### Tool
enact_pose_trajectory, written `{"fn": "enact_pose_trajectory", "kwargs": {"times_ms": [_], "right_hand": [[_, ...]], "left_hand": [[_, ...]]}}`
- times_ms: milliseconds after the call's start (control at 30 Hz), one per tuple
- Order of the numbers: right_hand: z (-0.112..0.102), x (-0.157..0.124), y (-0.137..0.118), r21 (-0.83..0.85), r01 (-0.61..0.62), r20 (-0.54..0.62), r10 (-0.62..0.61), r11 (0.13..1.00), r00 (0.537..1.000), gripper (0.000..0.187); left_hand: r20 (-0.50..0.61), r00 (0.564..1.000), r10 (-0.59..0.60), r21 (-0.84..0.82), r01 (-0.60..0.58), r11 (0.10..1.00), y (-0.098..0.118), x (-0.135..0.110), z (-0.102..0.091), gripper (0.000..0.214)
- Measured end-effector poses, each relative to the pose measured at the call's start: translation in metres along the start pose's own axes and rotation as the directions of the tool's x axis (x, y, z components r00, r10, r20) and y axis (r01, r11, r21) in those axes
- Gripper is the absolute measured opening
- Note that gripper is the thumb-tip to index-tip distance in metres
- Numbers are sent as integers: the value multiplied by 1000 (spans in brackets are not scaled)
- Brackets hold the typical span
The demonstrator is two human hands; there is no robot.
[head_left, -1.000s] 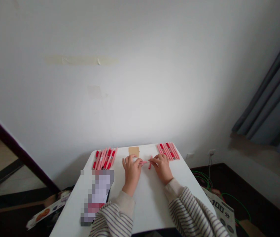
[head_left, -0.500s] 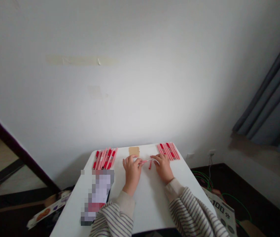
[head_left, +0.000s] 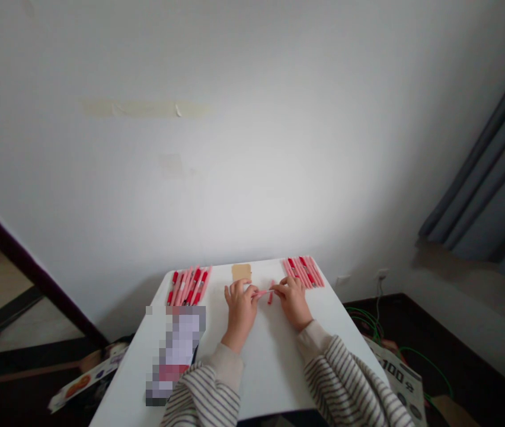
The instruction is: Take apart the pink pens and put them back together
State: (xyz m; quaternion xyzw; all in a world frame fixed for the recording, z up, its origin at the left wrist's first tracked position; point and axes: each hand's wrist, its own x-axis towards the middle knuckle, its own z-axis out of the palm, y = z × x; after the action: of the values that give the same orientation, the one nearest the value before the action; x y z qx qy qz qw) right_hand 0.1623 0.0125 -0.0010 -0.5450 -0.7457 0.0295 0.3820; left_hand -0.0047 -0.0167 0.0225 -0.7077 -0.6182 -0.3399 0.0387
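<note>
Over the white table (head_left: 265,367), my left hand (head_left: 240,303) pinches the left end of a slim pink pen (head_left: 261,293) held roughly level. My right hand (head_left: 293,299) has its thumb and fingertips closed at the pen's other end, where a thin, pale part shows; its detail is too small to make out. A short red and pink piece, perhaps a pen cap (head_left: 270,298), lies on the table just under the pen, between my hands.
Several pink and red pens (head_left: 189,286) lie in a row at the back left, and more pens (head_left: 303,272) at the back right. A tan square (head_left: 241,272) sits at the rear edge against the wall. A blurred-out flat object (head_left: 176,353) lies at left.
My hands have drawn slightly closer together. Less of the thin pale part shows between my fingertips, and the pink pen reaches nearer to my right fingers.
</note>
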Motion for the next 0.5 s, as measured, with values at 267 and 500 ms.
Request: {"fn": "enact_pose_trajectory", "kwargs": {"times_ms": [267,500], "right_hand": [[2,1,3,59,-20,-15,21,998,1000,18],[4,1,3,67,-23,-27,25,997,999,19]], "left_hand": [[15,999,-46,11,46,999,0,0,1,13],[12,997,-80,21,80,997,1,-1,2,17]]}}
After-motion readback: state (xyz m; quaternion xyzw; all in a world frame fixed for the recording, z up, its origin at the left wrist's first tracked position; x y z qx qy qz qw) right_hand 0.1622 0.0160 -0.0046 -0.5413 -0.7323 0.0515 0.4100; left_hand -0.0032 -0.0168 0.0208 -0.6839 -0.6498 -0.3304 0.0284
